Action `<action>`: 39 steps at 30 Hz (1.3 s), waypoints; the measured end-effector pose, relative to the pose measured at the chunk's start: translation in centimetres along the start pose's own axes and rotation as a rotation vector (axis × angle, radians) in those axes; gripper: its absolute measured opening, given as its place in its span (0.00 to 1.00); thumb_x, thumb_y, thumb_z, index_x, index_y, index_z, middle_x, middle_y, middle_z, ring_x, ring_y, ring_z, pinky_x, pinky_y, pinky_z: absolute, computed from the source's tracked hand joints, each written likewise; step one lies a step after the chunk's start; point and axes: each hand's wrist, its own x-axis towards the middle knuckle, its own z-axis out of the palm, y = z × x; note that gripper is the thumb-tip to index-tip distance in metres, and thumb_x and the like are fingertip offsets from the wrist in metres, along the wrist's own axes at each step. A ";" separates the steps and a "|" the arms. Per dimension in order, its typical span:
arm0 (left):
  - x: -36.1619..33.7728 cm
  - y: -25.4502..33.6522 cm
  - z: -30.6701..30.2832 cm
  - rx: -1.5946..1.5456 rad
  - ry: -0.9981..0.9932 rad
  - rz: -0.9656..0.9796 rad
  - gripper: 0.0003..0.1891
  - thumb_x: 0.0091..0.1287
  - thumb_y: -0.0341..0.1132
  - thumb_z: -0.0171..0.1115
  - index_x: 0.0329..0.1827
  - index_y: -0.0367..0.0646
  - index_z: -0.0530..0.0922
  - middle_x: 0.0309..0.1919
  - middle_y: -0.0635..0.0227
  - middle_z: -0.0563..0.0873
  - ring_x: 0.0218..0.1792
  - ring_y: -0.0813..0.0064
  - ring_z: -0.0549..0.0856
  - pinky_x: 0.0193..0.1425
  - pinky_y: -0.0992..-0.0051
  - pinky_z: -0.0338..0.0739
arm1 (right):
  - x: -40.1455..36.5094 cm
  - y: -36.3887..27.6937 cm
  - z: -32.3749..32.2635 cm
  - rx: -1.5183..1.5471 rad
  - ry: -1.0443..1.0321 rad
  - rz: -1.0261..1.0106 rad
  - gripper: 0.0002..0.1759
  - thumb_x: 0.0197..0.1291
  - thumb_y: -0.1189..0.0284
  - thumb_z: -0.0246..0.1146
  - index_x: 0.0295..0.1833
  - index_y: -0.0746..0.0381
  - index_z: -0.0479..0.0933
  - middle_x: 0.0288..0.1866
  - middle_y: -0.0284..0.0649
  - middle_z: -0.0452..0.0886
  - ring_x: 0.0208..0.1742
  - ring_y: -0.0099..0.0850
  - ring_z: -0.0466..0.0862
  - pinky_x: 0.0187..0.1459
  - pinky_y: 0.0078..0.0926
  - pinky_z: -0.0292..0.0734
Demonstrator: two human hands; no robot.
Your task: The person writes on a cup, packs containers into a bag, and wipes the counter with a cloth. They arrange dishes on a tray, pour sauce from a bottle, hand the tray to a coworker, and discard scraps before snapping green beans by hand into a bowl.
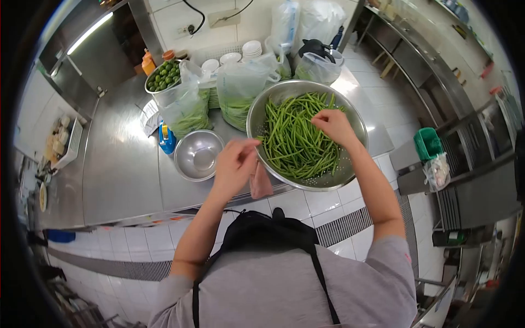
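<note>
A large perforated metal colander (361,117) full of long green beans (298,134) stands at the table's front edge. Over the right part of the beans is my right hand (336,127), its thumb and fingers pinched together; whatever they hold is hidden. My left hand (235,168) is just outside the colander's left rim, slightly blurred, with its fingertips drawn together near the rim. I cannot make out what is between them. To its left sits a shiny steel bowl (191,156), and a pink cloth (261,183) hangs below the colander's rim.
Plastic bags of greens (236,109) stand behind the bowl, beside a blue tape dispenser (167,139). Farther back are a bowl of green limes (164,77), white dishes (251,49) and a clear tub (320,68). A green bin (428,144) is at the right.
</note>
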 end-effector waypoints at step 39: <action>15.8 0.4 13.1 -0.104 -0.314 -0.031 0.21 0.52 0.27 0.59 0.52 0.42 0.73 0.42 0.60 0.78 0.36 0.75 0.81 0.40 0.75 0.76 | 6.9 7.3 -8.0 0.856 0.213 -0.020 0.07 0.52 0.77 0.64 0.36 0.67 0.79 0.29 0.36 0.80 0.27 0.20 0.77 0.30 0.14 0.71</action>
